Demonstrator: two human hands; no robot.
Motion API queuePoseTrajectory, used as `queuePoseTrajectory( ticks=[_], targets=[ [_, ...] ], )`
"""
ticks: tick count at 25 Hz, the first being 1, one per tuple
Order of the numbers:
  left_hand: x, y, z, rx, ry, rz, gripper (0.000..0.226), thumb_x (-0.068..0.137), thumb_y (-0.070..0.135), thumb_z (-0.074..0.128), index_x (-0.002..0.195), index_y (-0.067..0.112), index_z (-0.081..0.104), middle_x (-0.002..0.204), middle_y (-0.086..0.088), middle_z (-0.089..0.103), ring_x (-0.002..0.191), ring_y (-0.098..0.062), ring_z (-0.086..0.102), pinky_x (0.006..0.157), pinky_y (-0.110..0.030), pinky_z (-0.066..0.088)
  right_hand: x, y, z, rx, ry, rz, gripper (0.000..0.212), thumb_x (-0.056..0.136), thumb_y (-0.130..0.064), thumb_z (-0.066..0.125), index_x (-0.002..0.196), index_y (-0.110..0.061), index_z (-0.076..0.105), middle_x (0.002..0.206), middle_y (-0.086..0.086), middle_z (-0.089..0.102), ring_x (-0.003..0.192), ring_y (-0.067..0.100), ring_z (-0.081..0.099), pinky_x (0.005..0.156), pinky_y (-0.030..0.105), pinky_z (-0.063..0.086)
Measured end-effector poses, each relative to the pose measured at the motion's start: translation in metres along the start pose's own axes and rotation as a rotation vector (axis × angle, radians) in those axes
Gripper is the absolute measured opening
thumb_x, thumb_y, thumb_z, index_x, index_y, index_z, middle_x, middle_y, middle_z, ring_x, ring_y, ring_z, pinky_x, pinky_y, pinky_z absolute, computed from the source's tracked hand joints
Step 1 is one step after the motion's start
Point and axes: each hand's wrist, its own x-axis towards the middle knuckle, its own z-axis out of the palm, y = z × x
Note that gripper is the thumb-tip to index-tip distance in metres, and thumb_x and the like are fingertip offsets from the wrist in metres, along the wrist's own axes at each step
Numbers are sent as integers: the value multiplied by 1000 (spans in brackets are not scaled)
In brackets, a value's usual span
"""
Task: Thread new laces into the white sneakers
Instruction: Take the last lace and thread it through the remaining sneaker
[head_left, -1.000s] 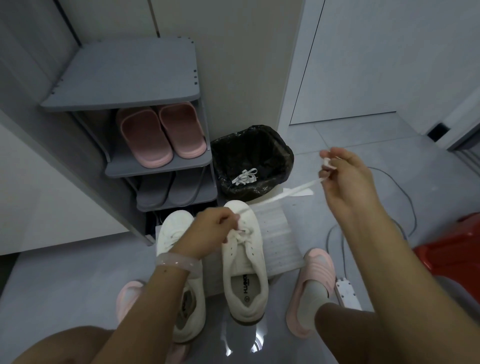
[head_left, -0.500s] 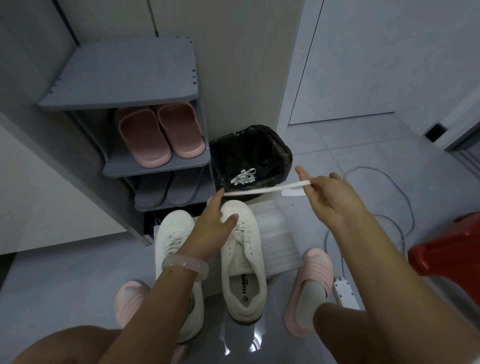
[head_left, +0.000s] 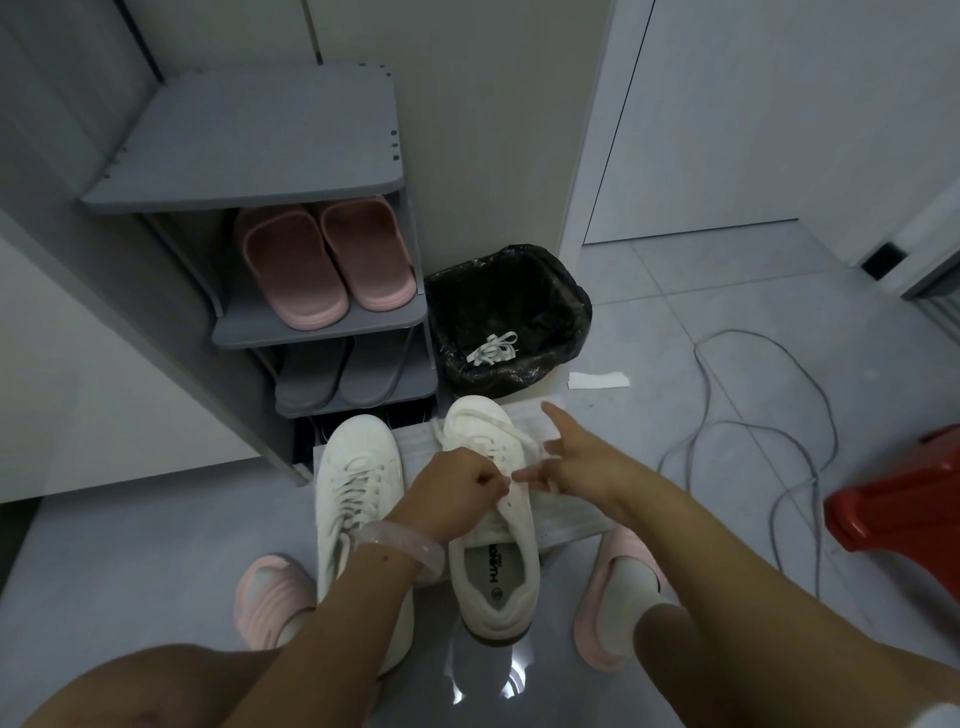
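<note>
you can read only dark brand lettering on the right sneaker's insole (head_left: 493, 564), roughly "huan…", with a small round stamp below it, too small to make out.

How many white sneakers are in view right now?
2: the left white sneaker stands before the shoe rack; the right white sneaker lies beside it, under both hands.

Both forearms reached in from below, converging at the middle. The left hand (head_left: 457, 480) sat knuckles-up with its fingers curled tight, pinching something small at the fingertips; what it pinched was too small to make out. The right hand (head_left: 582, 462) came in just beside it, index finger stretched forward, thumb (head_left: 524, 475) pointed toward the left fingers, nearly touching them.
</note>
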Motion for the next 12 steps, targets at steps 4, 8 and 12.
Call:
queuePoseTrajectory(
  ticks=[4,8,12],
  targets=[
    [2,-1,0,41,89,6,19,91,17,52,90,4,66,94,-8,68,90,-18,61,78,-26,44,3,8,-1,-449,34,-33,63,92,-8,52,145,-13,18,128,21,53,97,22,56,82,27,49],
    [2,-9,5,135,114,47,16,85,11,56,95,9,68,106,-6,51,98,-17,51,79,-17,35,-1,5,0,-675,37,-266,17,96,-8,41,85,-16,52,98,13,68,71,16,61,67,23,47],
    [2,-18,12,197,80,62,22,85,20,61,104,18,70,116,-7,48,104,-19,53,85,-24,42,0,8,2,-1004,-17,-351,25,94,-7,43,109,-10,62,108,11,65,99,25,58,75,27,40]
  ],
)
